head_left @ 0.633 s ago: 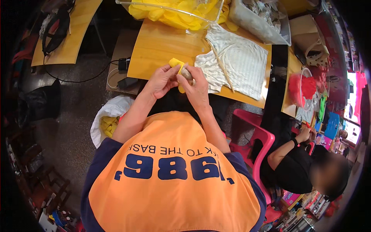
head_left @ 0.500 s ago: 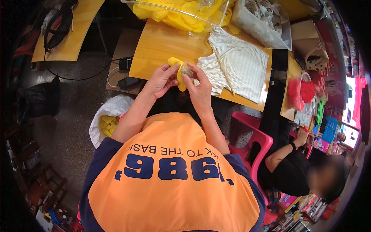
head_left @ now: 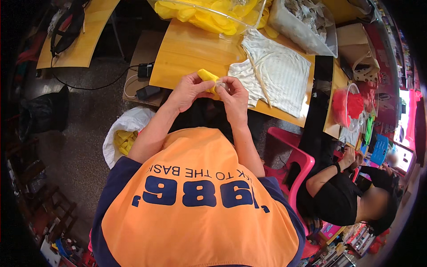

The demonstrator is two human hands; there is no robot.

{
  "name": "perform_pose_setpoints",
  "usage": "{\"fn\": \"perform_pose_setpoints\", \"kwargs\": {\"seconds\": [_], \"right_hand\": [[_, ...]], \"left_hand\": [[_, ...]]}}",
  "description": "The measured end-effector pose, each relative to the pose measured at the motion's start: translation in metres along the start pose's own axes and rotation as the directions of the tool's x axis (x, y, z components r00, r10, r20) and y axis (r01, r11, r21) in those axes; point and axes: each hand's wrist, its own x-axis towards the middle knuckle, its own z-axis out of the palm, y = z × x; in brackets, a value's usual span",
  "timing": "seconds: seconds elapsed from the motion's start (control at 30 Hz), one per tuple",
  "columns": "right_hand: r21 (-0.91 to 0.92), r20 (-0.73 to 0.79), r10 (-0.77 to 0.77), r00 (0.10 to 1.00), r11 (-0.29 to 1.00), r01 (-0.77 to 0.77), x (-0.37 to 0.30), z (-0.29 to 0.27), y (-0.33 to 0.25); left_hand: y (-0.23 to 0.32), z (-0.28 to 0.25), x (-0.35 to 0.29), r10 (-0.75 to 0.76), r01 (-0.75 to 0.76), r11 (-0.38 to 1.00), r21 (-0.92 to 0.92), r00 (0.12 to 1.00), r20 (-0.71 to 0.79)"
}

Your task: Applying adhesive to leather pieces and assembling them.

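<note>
Between both hands [head_left: 213, 91], fingers mostly hide a yellow piece [head_left: 207, 76].

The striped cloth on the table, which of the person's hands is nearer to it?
Right. The right hand is just beside the striped cloth, at its near-left edge, pinching a yellow piece. The left hand is farther off, on the other side of that piece.

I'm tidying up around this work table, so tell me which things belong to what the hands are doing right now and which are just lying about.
In hand:
- small yellow piece, held by left hand and right hand
- clear bin of yellow pieces
- white bag of yellow pieces

Lying about:
- white striped cloth
- red basket
- power adapters
</note>
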Motion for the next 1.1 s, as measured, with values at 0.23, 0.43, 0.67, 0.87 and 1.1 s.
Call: {"fn": "perform_pose_setpoints", "kwargs": {"seconds": [0.23,0.43,0.67,0.87,1.1], "right_hand": [[-0.15,-0.137,-0.148,0.979,0.98,0.127,-0.002,0.006,0.005],[-0.298,-0.175,-0.216,0.961,0.942,0.157,0.003,0.002,0.003],[-0.365,-0.173,-0.24,0.955,0.916,0.164,0.006,0.003,0.003],[-0.372,-0.15,-0.244,0.958,0.912,0.174,0.009,-0.001,0.006],[-0.448,-0.096,-0.288,0.953,0.867,0.217,0.015,-0.003,0.004]], "left_hand": [[-0.006,0.015,-0.001,0.004,-0.004,1.0,0.008,1.0,-0.003],[-0.007,0.026,-0.008,0.624,-0.32,0.554,0.769,0.771,-0.128],[-0.009,0.029,-0.008,0.412,-0.237,0.69,0.684,0.905,-0.102],[-0.012,0.032,-0.008,0.653,-0.377,0.244,0.893,0.745,0.136],[-0.012,0.027,-0.008,0.642,-0.478,0.046,0.877,0.686,0.341]]}}
